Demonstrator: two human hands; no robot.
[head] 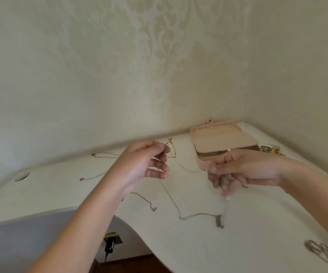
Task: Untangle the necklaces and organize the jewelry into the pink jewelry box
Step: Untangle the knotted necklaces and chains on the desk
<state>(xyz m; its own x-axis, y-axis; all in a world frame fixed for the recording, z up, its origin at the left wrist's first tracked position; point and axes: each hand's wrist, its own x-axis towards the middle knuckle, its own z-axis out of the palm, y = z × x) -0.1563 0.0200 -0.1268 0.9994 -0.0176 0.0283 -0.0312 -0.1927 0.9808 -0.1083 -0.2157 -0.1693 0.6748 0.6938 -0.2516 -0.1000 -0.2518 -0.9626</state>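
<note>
The white worktop carries the pink jewelry box, lying open at the back right. In front of it, the left hand and right hand each keep a pinching grip on one thin silver necklace. It is slung left to right between them and sags down to its pendant. It looks light, limp and quick to snag, so I'd hold it near the ends.

A white counter with a curved front edge fills a corner of the room. Both walls behind it carry pale cream wallpaper with a faint damask pattern. Near the counter's far left corner sits a round cable hole. Below the front edge, a black power adapter is plugged in under a yellow label, its cord hanging down. A dark brown surface lies beneath
</note>
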